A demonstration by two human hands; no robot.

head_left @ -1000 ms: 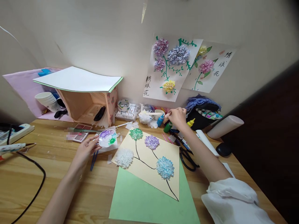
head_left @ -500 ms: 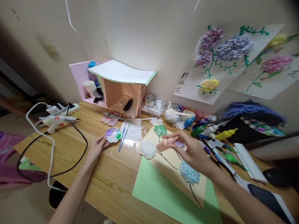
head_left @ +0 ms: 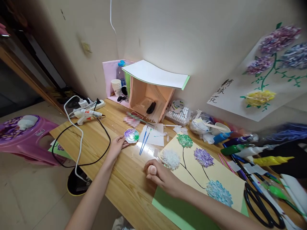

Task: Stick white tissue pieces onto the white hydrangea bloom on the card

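My left hand [head_left: 117,147] grips the edge of a flower-shaped white paint palette [head_left: 131,136], whose wells carry purple and green paint. Beside it, two blue paintbrushes [head_left: 145,140] lie partly on a white paper sheet [head_left: 157,135]. My right hand [head_left: 163,179] is closed around what looks like a small pale pink bottle [head_left: 152,170]; only its rounded end shows. Under and beside that forearm is a cream card [head_left: 192,171] with drawn black stems and a white flower [head_left: 170,159], a green flower [head_left: 184,140], a purple flower [head_left: 203,157] and a blue flower [head_left: 219,193].
A hot glue gun [head_left: 87,115] with looping cables lies at the left near a power strip [head_left: 99,104]. An open pink box [head_left: 139,92] stands at the back. Paint bottles [head_left: 232,149] and black scissors [head_left: 261,204] are on the right. A pink stool [head_left: 31,137] stands left of the table.
My right hand has come from the paint bottles across the card to its left side, now closed around the pale pink thing. The view has turned left. My left hand keeps the palette.
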